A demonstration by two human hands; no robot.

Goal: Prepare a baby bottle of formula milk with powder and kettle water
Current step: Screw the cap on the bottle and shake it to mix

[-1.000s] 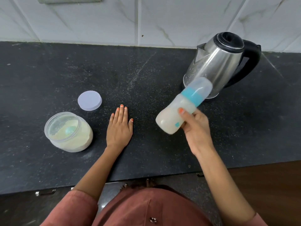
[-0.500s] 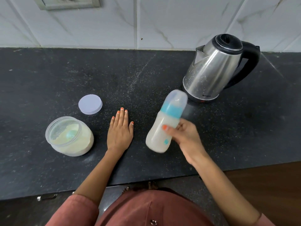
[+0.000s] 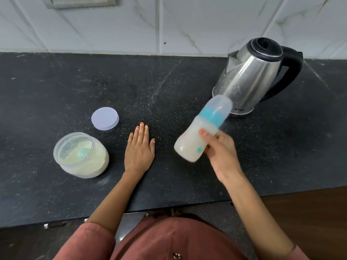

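One capped baby bottle (image 3: 189, 145) of milky liquid is gripped, tilted, by the right hand (image 3: 219, 151) above the black speckled countertop (image 3: 56, 87); the left hand (image 3: 139, 149) is laid flat there, fingers straight. One kettle (image 3: 249, 79), one open powder jar (image 3: 80, 156) and one loose lid (image 3: 105, 118) are set on it, white tiles (image 3: 206, 21) behind

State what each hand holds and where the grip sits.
Right hand grips the baby bottle round its lower body; left hand holds nothing, flat on the counter.

Light was even and soft, shadows faint. Glare streaked the kettle (image 3: 249, 79) at upper right. The bottle (image 3: 191, 145) in my right hand (image 3: 221, 152) was motion-blurred; frame edges bowed.
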